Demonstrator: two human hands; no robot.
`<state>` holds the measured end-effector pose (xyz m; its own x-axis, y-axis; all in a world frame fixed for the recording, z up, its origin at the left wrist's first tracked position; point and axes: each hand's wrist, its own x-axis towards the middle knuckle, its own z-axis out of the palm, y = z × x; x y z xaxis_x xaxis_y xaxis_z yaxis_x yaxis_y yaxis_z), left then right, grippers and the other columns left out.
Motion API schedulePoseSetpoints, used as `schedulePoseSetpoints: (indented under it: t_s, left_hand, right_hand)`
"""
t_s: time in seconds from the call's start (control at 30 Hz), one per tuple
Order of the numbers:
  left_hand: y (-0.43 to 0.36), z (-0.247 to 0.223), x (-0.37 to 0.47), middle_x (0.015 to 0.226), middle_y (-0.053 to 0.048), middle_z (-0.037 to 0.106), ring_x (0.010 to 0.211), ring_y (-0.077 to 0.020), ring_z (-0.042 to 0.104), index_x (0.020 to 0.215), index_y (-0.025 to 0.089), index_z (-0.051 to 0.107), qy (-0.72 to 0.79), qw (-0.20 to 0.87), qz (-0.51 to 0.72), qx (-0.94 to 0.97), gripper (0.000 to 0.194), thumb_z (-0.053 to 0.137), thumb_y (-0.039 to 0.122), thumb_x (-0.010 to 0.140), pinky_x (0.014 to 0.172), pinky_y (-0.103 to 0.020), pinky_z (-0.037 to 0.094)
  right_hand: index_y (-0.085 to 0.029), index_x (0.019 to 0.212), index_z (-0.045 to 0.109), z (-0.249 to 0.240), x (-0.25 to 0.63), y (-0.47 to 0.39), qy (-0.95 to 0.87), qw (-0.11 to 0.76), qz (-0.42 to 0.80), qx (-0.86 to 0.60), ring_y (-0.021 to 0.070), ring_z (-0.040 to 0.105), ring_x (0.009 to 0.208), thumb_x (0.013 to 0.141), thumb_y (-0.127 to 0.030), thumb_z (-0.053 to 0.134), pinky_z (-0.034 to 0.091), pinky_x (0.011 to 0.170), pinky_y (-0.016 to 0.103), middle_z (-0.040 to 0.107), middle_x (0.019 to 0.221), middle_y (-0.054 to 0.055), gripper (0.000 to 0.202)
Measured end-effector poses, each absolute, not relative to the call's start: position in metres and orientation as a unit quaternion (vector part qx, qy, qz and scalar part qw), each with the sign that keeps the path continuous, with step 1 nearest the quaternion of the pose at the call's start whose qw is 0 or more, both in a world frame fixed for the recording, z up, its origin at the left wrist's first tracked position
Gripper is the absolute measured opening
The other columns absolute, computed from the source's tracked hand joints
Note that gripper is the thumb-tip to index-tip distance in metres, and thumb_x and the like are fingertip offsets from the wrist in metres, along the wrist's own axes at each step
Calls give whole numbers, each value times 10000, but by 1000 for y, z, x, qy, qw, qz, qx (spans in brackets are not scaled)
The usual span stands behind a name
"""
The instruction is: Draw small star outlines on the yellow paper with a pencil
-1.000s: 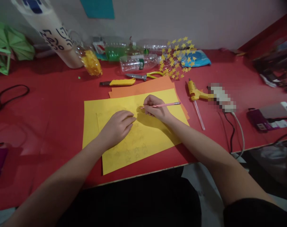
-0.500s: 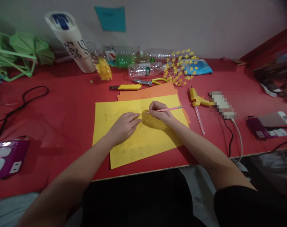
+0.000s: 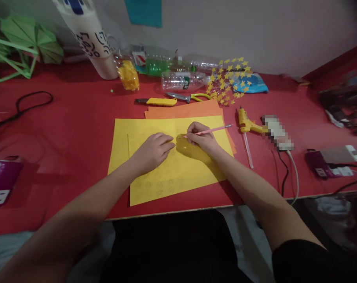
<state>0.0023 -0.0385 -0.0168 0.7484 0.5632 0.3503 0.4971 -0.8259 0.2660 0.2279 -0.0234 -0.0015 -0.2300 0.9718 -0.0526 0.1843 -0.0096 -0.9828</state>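
My right hand (image 3: 202, 137) is closed around a pink pencil (image 3: 216, 129), its tip down at the yellow paper (image 3: 202, 169). Flat on the same paper, my left hand (image 3: 156, 151) lies with fingers stretched toward the pencil tip. Small star outlines are drawn in pencil along the paper's lower left part. The paper consists of overlapping yellow sheets, and orange sheets (image 3: 184, 110) stick out from under it at the back and right. What is being drawn at the tip is too small and shadowed to make out.
Behind the sheets lie a yellow box cutter (image 3: 162, 102), scissors (image 3: 190, 97), plastic bottles (image 3: 182, 81) and a cluster of yellow stars (image 3: 228, 80). A glue gun (image 3: 246, 122) rests on the right near cables. The white tumbler (image 3: 92, 43) stands at the back left.
The camera view has tilted and shifted slightly. Both hands stay in nearly the same place on the paper, and the right one still holds the pencil.
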Motion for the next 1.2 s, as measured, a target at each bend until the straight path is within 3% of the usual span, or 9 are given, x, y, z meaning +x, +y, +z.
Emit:
schedulePoseSetpoints:
  t_s: [0.13, 0.37, 0.53, 0.67, 1.2]
  left_hand:
    - [-36, -12, 6, 1117, -110, 674, 1038, -256, 582, 1056, 160, 679, 311, 116, 205, 921, 287, 404, 210, 990, 914, -436, 487]
    - [-14, -5, 9, 929, -53, 702, 898, -219, 608, 887, 197, 718, 340, 206, 203, 895, 255, 465, 168, 867, 824, -375, 505]
    - [-14, -14, 7, 1007, -61, 710, 968, -211, 618, 926, 183, 706, 362, 210, 236, 877, 308, 413, 110, 867, 858, -378, 514]
    - [-20, -15, 6, 1049, -70, 702, 1004, -223, 599, 943, 184, 716, 347, 212, 238, 882, 302, 427, 117, 893, 894, -399, 498]
    - [-22, -15, 1, 1097, -64, 686, 1056, -230, 558, 939, 206, 735, 337, 261, 237, 873, 323, 419, 138, 948, 911, -417, 499]
  right_hand:
    - [-223, 722, 517, 2, 227, -22, -576, 387, 531, -487, 101, 461, 470, 741, -270, 622, 322, 455, 240, 564, 550, -44, 117]
    - [-197, 701, 563, 5, 226, -35, -591, 359, 532, -489, 94, 441, 526, 659, -205, 635, 303, 479, 231, 533, 600, -46, 85]
    - [-214, 673, 501, -1, 224, -41, -553, 392, 533, -507, 97, 447, 495, 673, -259, 661, 329, 472, 231, 527, 543, -53, 165]
    - [-218, 643, 488, -4, 224, -41, -580, 392, 498, -511, 81, 381, 453, 656, -215, 638, 261, 449, 231, 476, 515, -70, 151]
    - [-225, 632, 474, -4, 226, -45, -637, 357, 455, -510, 82, 335, 482, 701, -175, 587, 237, 472, 254, 448, 530, -69, 142]
